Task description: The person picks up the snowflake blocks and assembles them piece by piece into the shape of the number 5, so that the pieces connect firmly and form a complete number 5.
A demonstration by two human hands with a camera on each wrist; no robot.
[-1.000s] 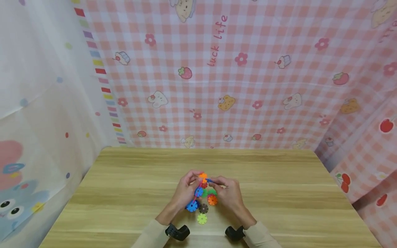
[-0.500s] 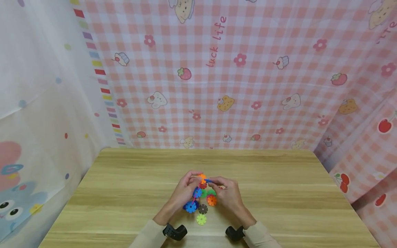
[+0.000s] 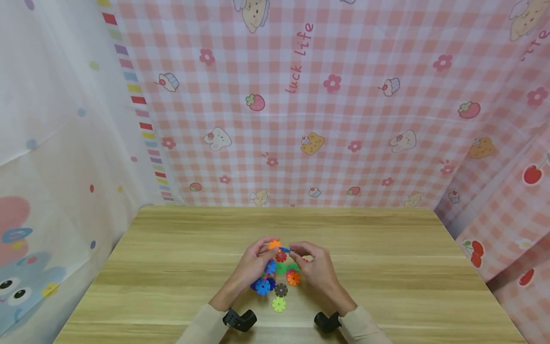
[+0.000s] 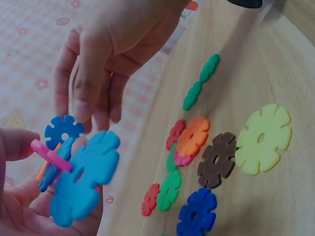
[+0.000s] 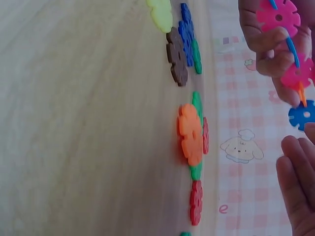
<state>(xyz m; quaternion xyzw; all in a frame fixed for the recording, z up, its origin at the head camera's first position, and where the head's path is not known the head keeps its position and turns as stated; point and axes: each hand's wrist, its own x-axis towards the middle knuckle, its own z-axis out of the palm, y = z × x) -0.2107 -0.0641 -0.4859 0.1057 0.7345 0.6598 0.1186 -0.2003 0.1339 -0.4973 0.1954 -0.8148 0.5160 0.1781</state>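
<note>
- Head view: beige sleeves (image 3: 202,325) reach over worktop (image 3: 386,248) from its near side, each w/ a black wrist cam (image 3: 239,320) at the cuff.
- Lime disc (image 3: 279,304), flower-shaped & slotted, lies flat; nearest of loose pcs to near edge, approx midway btwn L & R edges.
- Brown disc (image 3: 281,289) just beyond it; dark-blue disc (image 4: 197,214) beside brown, toward L edge.
- Orange disc (image 3: 293,278) a bit farther, toward R edge, partly over a pink disc (image 4: 183,160); green discs (image 4: 170,191) & red discs (image 4: 150,199) close by. Green pair (image 4: 201,81) lies apart, per L wrist view.
- L hand (image 3: 251,267): thumb & fingers bent, pinching chain (image 3: 270,266) of interlocked discs (blue, pink, orange), held up off worktop at mid-width, beside loose pcs.
- R hand (image 3: 318,267): fingers part-spread, loosely bent, by chain's blue end disc (image 4: 64,130); can't tell if tips touch it.
- Past far edge: pink/wht gingham cloth (image 3: 365,114), red-pink lettering "luck life" running upward; lone "e" legible nr edge. More lettering upper R, cut off, not fully legible.
</note>
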